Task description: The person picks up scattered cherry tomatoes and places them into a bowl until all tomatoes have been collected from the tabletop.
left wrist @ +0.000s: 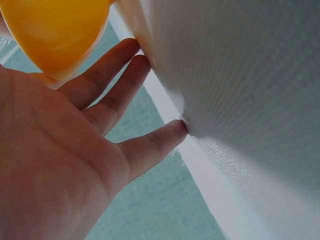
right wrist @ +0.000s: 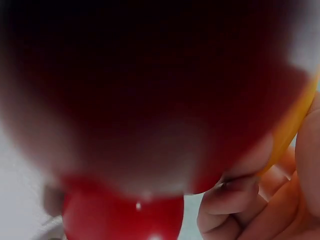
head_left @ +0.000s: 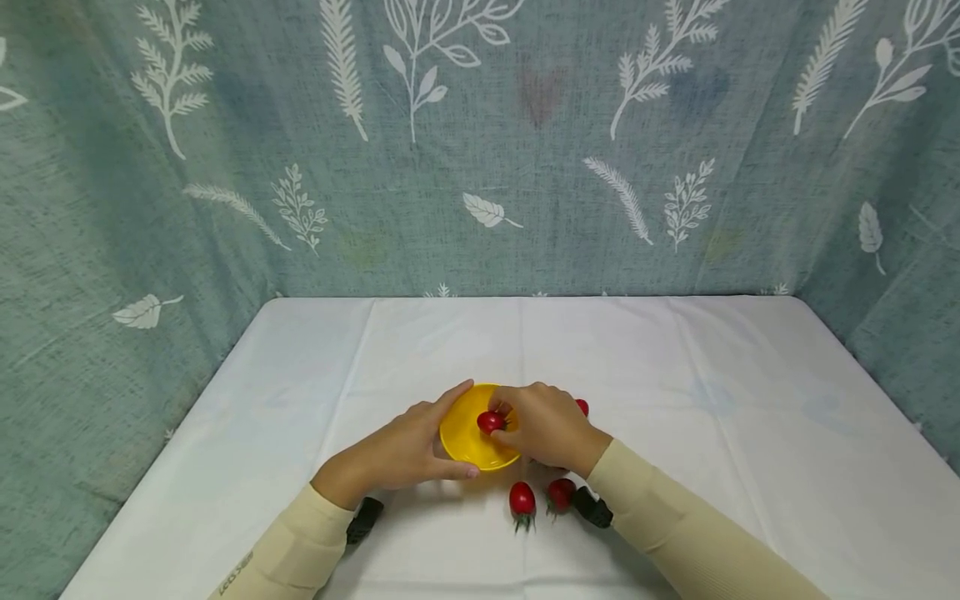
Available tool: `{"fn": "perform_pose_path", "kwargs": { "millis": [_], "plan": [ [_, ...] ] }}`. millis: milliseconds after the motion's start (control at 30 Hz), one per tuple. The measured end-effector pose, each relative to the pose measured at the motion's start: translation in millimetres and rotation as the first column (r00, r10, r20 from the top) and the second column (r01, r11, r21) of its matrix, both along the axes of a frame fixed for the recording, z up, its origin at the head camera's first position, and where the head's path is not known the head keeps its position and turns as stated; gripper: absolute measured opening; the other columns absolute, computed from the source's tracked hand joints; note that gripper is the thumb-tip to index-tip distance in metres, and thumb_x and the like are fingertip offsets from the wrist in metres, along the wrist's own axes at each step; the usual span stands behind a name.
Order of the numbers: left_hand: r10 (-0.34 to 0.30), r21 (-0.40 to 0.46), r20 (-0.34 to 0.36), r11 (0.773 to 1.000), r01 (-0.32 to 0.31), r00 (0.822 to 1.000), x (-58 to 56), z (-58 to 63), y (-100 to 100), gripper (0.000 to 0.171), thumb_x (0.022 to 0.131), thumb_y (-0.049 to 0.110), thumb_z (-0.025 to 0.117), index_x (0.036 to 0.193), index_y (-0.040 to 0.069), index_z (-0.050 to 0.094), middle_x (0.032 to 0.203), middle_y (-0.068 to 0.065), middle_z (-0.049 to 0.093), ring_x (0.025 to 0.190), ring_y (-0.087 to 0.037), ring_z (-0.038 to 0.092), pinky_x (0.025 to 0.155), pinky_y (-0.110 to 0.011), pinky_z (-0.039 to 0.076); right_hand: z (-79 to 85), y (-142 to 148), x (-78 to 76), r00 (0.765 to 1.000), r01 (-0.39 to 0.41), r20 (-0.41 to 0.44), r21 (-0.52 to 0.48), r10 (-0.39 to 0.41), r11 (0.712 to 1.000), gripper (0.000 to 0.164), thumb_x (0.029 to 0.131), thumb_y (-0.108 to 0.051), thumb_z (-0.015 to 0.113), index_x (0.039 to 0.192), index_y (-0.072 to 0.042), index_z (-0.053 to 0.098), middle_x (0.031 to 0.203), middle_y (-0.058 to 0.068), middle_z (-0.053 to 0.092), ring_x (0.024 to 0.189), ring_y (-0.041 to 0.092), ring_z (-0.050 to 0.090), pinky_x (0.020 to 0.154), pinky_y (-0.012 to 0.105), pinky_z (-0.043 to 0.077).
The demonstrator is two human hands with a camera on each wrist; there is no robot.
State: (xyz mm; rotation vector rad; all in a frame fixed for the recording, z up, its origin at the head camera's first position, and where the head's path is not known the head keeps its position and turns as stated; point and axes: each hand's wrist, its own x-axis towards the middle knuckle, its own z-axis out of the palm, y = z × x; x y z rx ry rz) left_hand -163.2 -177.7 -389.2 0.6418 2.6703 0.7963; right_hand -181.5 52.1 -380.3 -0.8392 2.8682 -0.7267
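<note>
— Leaf-print backdrop [head_left: 480, 271], white-covered tabletop [head_left: 675, 375]. Bowl posn?
— Yellow bowl [head_left: 459, 432] approx. midway betw. L & R edges, well off far edge. L hand [head_left: 397, 446] spread round its L side, thumb nearside.
— R hand [head_left: 553, 425]?
— Pinching held tomato [head_left: 491, 422] over bowl; contact w/ bowl: can't tell.
— Others?
— Nearside tomato [head_left: 522, 498] towards near edge; second tomato [head_left: 561, 495] just beside black wrist unit [head_left: 592, 507]; third tomato [head_left: 582, 407] part-hidden past R hand.
— Technique?
— IMO light pinch, skin may split; L hand steady vs. bowl sliding; R wrist high, else unit could roll the second.
</note>
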Motion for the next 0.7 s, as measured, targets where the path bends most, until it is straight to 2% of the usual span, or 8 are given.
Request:
{"fn": "perform_pose_path", "kwargs": {
  "millis": [200, 400, 700],
  "plan": [
    [-0.004, 0.001, -0.001, 1.0, 0.004, 1.0, 0.0, -0.7, -1.0, 0.11, 0.076, 0.062, 0.078, 0.161, 0.028, 0.017, 0.146, -0.005, 0.051, 0.128, -0.026, 0.05, 0.104, -0.05, 0.046, 0.8, -2.8, -2.2, 0.999, -0.001, 0.051, 0.0, 0.001, 1.0, 0.023, 0.085, -0.026, 0.08, 0.104, -0.015, 0.073, 0.099, 0.0, 0.074, 0.086, 0.015, 0.065, 0.078, 0.032, 0.057],
    [-0.008, 0.001, -0.009, 1.0, 0.008, 1.0, -1.4, -0.8, -1.4, 0.111, 0.076, 0.064, 0.078, 0.161, 0.027, 0.017, 0.146, -0.005, 0.051, 0.128, -0.026, 0.049, 0.104, -0.049, 0.046, 3.1, -4.1, -2.7, 0.998, -0.003, 0.06, 0.009, 0.002, 1.0, 0.022, 0.084, -0.026, 0.081, 0.102, -0.015, 0.073, 0.097, -0.001, 0.074, 0.082, 0.014, 0.063, 0.075, 0.03, 0.056],
    [-0.001, -0.003, -0.005, 1.0, 0.001, 1.0, 0.0, -0.4, -1.6, 0.111, 0.076, 0.065, 0.077, 0.161, 0.028, 0.017, 0.146, -0.005, 0.051, 0.128, -0.025, 0.049, 0.103, -0.049, 0.046, 2.2, -3.5, -1.9, 0.997, -0.007, 0.073, 0.019, 0.006, 1.0, 0.028, 0.084, -0.027, 0.081, 0.108, -0.014, 0.073, 0.1, 0.0, 0.075, 0.089, 0.017, 0.066, 0.081, 0.034, 0.057]
  ]
}}
